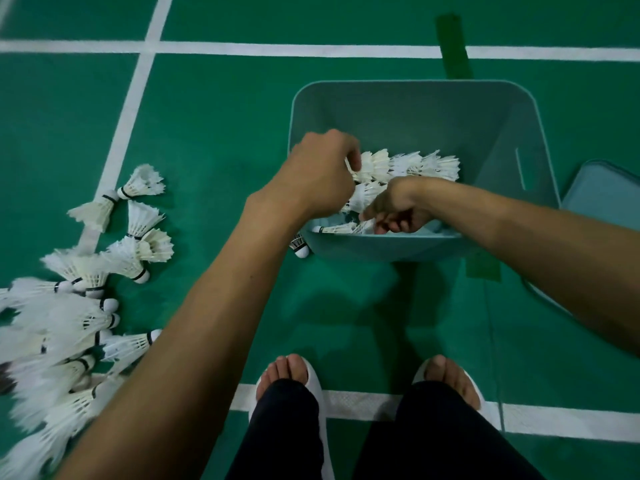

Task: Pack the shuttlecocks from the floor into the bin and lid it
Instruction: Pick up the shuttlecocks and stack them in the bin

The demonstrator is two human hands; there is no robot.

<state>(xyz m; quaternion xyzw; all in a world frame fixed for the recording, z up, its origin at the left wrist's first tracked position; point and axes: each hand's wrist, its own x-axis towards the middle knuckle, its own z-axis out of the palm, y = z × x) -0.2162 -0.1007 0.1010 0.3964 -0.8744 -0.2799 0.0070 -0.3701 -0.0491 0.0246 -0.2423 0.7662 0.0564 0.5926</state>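
A teal plastic bin (408, 109) stands open on the green court floor ahead of my feet. Several white feather shuttlecocks (408, 164) lie inside it. My left hand (318, 171) hovers over the bin's left rim, fingers curled round a shuttlecock at its tips. My right hand (398, 206) reaches down inside the bin near the front wall and pinches a shuttlecock (341, 228) lying there. A big pile of shuttlecocks (69, 306) covers the floor at the left. The bin's teal lid (602, 192) lies on the floor right of the bin.
One shuttlecock (300, 245) lies on the floor against the bin's front left corner. My feet in white slides (287, 379) stand on a white court line. White lines cross the floor; green tape strips (452, 43) sit behind and before the bin.
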